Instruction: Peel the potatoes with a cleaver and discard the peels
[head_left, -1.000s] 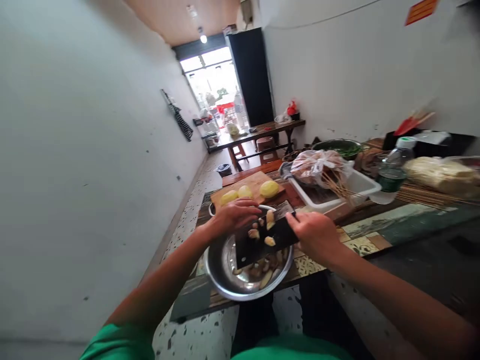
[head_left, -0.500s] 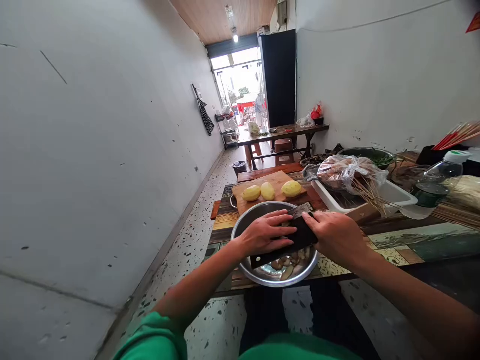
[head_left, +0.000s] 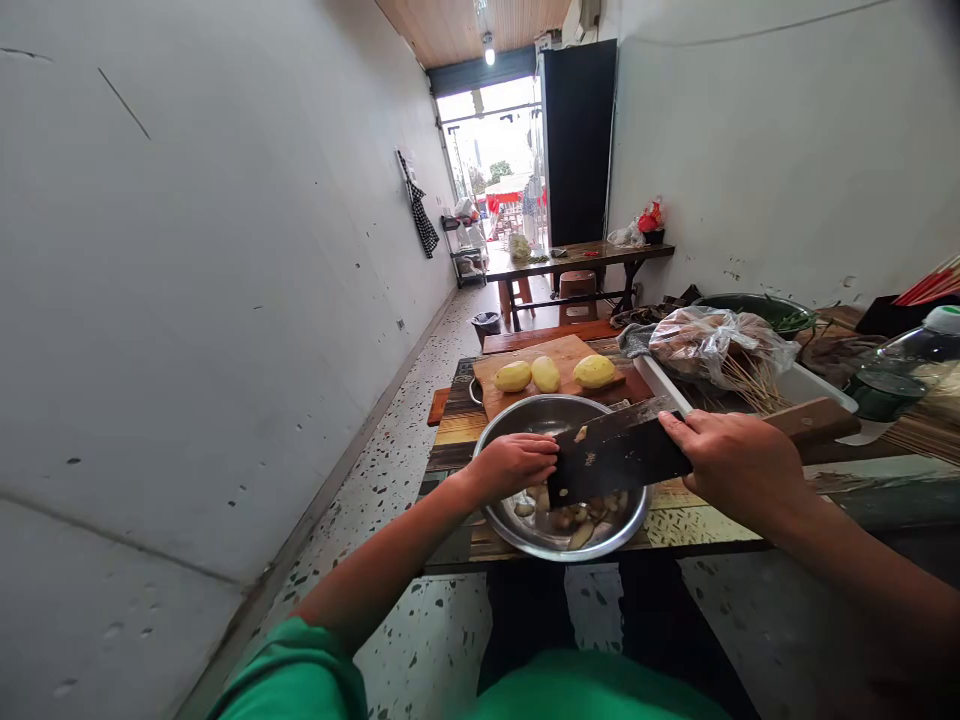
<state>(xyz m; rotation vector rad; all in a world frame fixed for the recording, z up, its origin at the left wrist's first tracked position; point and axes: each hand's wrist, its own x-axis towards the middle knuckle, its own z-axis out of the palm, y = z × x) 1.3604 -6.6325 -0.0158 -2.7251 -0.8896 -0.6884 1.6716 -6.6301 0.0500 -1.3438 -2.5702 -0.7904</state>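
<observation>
My right hand point(head_left: 739, 465) is closed around the rear of a dark cleaver point(head_left: 622, 455), thumb on the blade. Its wooden handle point(head_left: 810, 420) sticks out to the right past the hand. Small pale scraps cling to the blade, which is tilted over a steel basin point(head_left: 495, 520). At the blade's left end is my left hand point(head_left: 514, 467), fingers bent and pressed together, tips touching the blade's edge; whether they pinch anything is hidden. Potato peelings point(head_left: 581, 525) lie in the basin. Behind it, three peeled potatoes point(head_left: 545, 375) rest on a wooden cutting board point(head_left: 559, 352).
Right of the board stands a white tray point(head_left: 660, 385) with a plastic bag point(head_left: 720, 340) and thin sticks on it. A bottle point(head_left: 892, 375) and a bowl of greens point(head_left: 787, 315) are farther right. A wall runs along the left, and another table point(head_left: 600, 255) stands beyond.
My left hand has slid left off the blade's face to its end, fingers now bent. My right hand has moved right with the cleaver, exposing more blade.
</observation>
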